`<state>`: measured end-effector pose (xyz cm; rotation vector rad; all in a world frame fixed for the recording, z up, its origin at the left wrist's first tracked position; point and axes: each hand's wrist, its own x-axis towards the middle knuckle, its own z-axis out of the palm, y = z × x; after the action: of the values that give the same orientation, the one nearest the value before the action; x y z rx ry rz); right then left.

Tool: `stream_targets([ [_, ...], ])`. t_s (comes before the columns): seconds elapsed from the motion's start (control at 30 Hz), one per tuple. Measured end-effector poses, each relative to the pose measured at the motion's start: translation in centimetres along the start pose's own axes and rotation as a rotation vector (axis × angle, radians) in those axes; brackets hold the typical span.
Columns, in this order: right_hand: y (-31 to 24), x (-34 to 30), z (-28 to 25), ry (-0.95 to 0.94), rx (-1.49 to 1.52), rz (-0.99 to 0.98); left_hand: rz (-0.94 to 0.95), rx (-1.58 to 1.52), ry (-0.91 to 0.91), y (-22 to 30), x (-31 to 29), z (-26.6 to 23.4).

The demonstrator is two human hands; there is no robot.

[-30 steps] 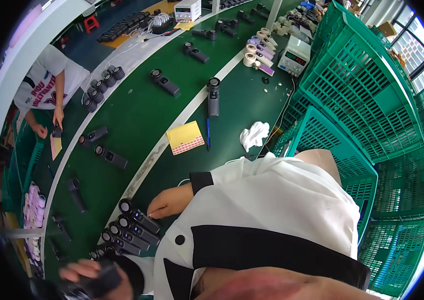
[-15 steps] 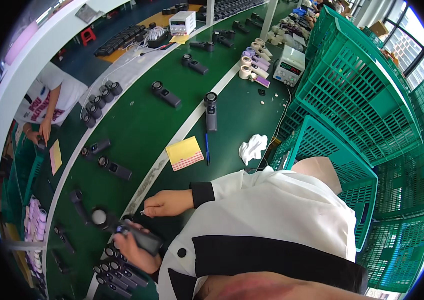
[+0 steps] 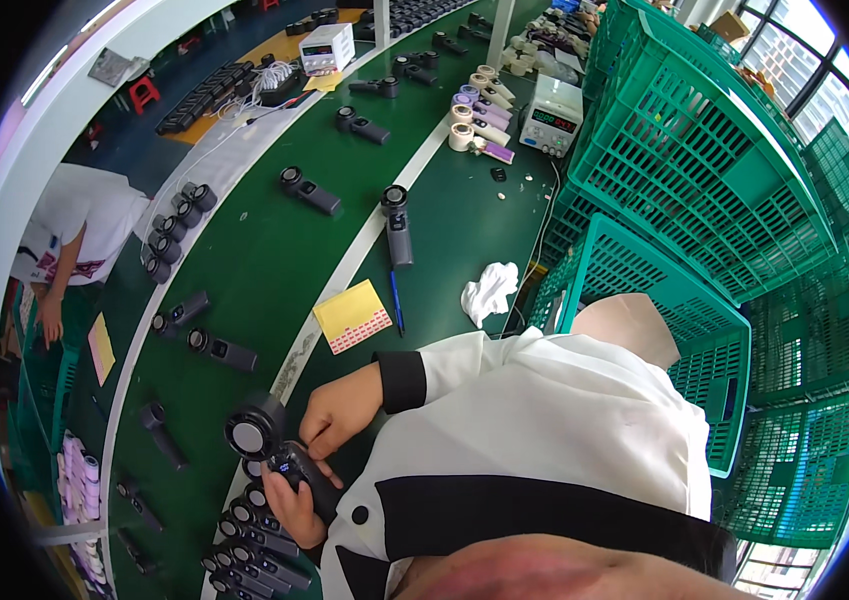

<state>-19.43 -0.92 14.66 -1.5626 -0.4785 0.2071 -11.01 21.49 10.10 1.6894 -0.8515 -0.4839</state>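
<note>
A dark grey handheld fan (image 3: 252,432) with a round head is in my left hand (image 3: 294,508), whose fingers wrap its handle. Small lit marks show on the handle. My right hand (image 3: 342,412) is closed in a pinch against the handle's side. A small metal-tipped piece showed in it earlier; my fingers now hide it. Just below the held fan, several similar fans (image 3: 254,555) lie side by side in a row. Further left, another grey fan (image 3: 162,435) lies alone on the green belt.
More fans (image 3: 222,350) lie spread along the belt. Right of it are a yellow label sheet (image 3: 349,310), a blue pen (image 3: 397,303), a crumpled white cloth (image 3: 489,292) and a power supply box (image 3: 551,115). Green crates (image 3: 684,150) stack up at the right. A co-worker (image 3: 84,225) stands across the belt.
The fan has swung upright in my left hand, its head nearer. My right hand has moved down onto the handle. The co-worker's hand has dropped lower, and the view has shifted slightly.
</note>
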Motion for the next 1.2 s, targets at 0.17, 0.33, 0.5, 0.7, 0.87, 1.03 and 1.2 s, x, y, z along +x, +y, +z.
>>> stream_targets([
  [0.17,-1.1,0.0,-0.3,-0.023,0.036,-0.025,-0.207,-0.324,-0.147,2.1,0.9,-0.2],
  [0.33,-0.5,-0.1,-0.1,0.050,0.015,-0.089,-0.045,0.137,0.025,1.1,0.6,0.0],
  [0.5,-2.7,-0.1,1.0,0.252,-0.271,-0.064,0.418,0.721,0.193,2.1,0.4,0.5],
  [0.7,-3.5,0.1,0.5,0.233,-0.247,-0.087,0.617,0.820,0.411,1.3,1.0,2.3],
  [0.87,-3.8,1.9,0.9,0.077,-0.280,-0.058,0.624,0.805,0.338,3.6,-0.7,1.6],
  [1.03,-4.3,0.4,0.6,0.145,-0.256,0.172,0.126,0.157,0.170,7.8,1.2,3.2],
  [1.2,-3.9,1.0,1.0,0.189,-0.242,0.238,-0.030,-0.462,0.067,7.7,1.1,3.0],
])
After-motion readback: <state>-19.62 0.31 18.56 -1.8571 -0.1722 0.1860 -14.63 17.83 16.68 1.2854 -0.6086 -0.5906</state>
